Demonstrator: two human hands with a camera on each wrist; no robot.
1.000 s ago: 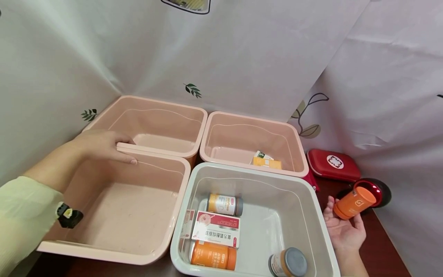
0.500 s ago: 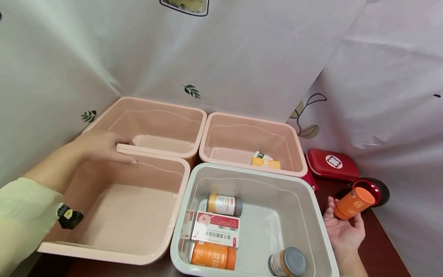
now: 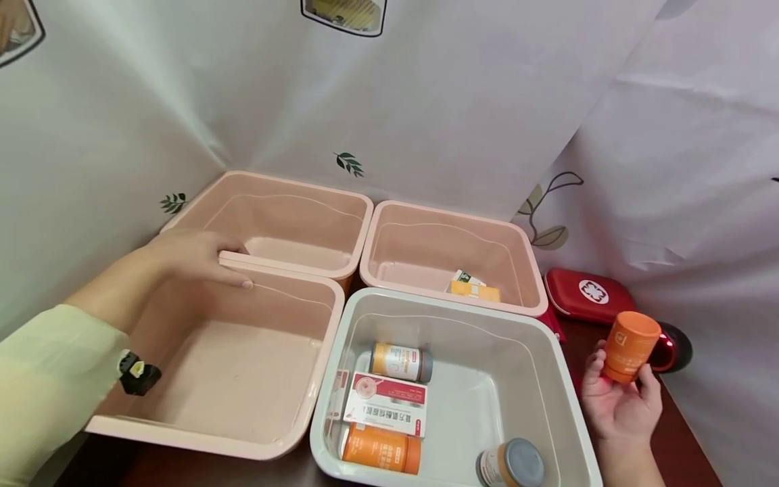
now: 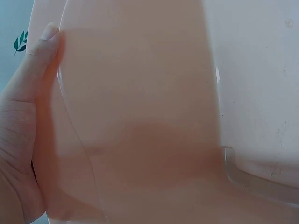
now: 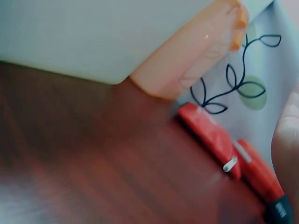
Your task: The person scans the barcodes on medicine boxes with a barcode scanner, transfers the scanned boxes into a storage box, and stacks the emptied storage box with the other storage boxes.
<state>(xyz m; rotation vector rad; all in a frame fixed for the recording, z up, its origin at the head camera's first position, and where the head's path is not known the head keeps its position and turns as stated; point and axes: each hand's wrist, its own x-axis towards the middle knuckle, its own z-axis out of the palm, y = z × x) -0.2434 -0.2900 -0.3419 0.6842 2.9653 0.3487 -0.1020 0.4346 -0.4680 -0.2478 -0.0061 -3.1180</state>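
My left hand [image 3: 197, 258] grips the back rim of the front-left pink bin [image 3: 213, 446]. Its thumb lies against the bin's inner wall, as the left wrist view also shows; its other fingers are mostly hidden behind the rim. To the right of the grey bin [image 3: 554, 365], my right hand [image 3: 623, 409] holds an orange pill bottle [image 3: 631, 345] with the palm turned up. The bottle stands slightly tilted, its base against the fingers. In the right wrist view only a blurred edge of the right hand [image 5: 287, 140] shows, without the bottle.
Inside the grey bin lie a yellow-white jar [image 3: 398, 362], a red-white medicine box [image 3: 386, 404], another orange bottle [image 3: 382, 448] and a grey-lidded jar [image 3: 514, 463]. The back-right pink bin [image 3: 450, 211] holds small boxes [image 3: 475, 291]. A red case [image 3: 590, 295] and black-red object [image 3: 672, 348] sit right.
My right hand has turned the orange bottle more upright and raised it slightly. The left hand keeps its grip on the rim. The head view has shifted a little.
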